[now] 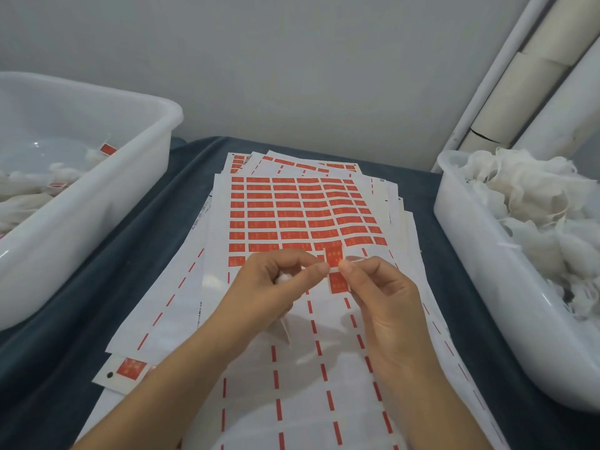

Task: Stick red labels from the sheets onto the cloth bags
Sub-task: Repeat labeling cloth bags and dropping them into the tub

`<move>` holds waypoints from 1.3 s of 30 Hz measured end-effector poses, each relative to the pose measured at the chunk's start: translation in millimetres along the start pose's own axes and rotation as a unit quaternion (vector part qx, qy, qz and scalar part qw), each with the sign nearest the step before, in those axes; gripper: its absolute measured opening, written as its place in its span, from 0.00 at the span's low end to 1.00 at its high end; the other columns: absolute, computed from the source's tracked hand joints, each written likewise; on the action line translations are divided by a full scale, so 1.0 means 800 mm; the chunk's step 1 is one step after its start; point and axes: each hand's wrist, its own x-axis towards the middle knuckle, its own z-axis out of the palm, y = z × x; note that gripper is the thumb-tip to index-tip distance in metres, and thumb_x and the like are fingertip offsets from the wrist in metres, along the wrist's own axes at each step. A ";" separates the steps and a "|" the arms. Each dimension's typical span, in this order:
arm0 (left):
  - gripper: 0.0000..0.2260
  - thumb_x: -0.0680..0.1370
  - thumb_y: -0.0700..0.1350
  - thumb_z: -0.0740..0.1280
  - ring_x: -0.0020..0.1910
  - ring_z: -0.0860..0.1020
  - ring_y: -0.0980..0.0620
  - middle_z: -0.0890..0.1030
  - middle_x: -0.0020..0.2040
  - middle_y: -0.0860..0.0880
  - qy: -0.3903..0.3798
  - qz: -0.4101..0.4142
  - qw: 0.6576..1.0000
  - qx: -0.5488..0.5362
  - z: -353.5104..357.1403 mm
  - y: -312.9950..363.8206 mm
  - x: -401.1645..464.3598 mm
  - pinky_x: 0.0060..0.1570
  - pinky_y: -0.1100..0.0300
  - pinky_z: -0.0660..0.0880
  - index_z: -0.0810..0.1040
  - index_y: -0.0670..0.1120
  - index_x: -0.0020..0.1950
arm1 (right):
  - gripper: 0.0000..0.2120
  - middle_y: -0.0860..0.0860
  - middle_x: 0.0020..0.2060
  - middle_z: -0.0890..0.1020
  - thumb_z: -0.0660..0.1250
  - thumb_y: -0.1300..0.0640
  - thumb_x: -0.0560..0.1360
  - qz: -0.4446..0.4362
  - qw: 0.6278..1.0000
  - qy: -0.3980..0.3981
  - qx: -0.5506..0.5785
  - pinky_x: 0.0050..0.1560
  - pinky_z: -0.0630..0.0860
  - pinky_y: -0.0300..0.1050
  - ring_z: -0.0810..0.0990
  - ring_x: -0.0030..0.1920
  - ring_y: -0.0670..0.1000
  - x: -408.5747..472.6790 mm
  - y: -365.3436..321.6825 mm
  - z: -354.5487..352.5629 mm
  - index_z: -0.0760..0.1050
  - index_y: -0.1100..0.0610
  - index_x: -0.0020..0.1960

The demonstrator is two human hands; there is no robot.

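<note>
Pinching red label [336, 271] between both thumbs and forefingers, centre frame, just above top label sheet [302, 209]. My right hand [383, 306] clamps label's right edge; my left hand [269, 287] nips its left edge and curls round white cloth bag [283, 323], tucked under palm. Sheet stack lies on dark blue cloth [65, 336]. Left tub [97, 203] holds labelled bags; right tub [487, 254] holds plain bags.

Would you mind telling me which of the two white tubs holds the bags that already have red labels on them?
The left tub: red labels show among its cloth bags. The right tub holds only plain white bags.
</note>
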 end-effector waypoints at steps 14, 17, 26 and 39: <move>0.11 0.59 0.56 0.69 0.23 0.69 0.59 0.82 0.33 0.52 0.024 -0.049 0.995 -0.085 -0.003 0.000 0.000 0.27 0.70 0.69 0.84 0.52 0.35 | 0.15 0.32 0.46 0.81 0.63 0.37 0.65 -0.069 0.993 0.085 -0.040 0.37 0.72 0.23 0.79 0.49 0.34 -0.002 -0.005 -0.003 0.77 0.41 0.48; 0.11 0.60 0.54 0.70 0.22 0.69 0.58 0.82 0.33 0.50 0.025 -0.067 0.989 -0.128 -0.012 0.002 0.005 0.26 0.68 0.69 0.84 0.49 0.37 | 0.19 0.34 0.49 0.81 0.64 0.36 0.65 -0.026 0.998 0.064 0.015 0.41 0.76 0.31 0.81 0.49 0.37 0.004 -0.009 -0.011 0.73 0.39 0.54; 0.11 0.60 0.55 0.70 0.22 0.70 0.59 0.83 0.37 0.51 -0.008 -0.062 0.993 -0.101 -0.005 -0.002 0.001 0.27 0.70 0.69 0.84 0.52 0.38 | 0.11 0.47 0.47 0.85 0.68 0.48 0.63 0.058 0.983 -0.109 0.137 0.51 0.80 0.42 0.83 0.50 0.50 0.005 -0.008 -0.006 0.84 0.45 0.43; 0.05 0.68 0.50 0.71 0.28 0.75 0.67 0.81 0.33 0.60 0.018 -0.025 0.999 -0.020 -0.003 -0.003 0.003 0.23 0.74 0.68 0.83 0.57 0.32 | 0.07 0.28 0.33 0.79 0.65 0.43 0.63 -0.069 0.988 0.005 -0.139 0.34 0.69 0.19 0.78 0.40 0.33 0.002 -0.014 -0.011 0.75 0.44 0.38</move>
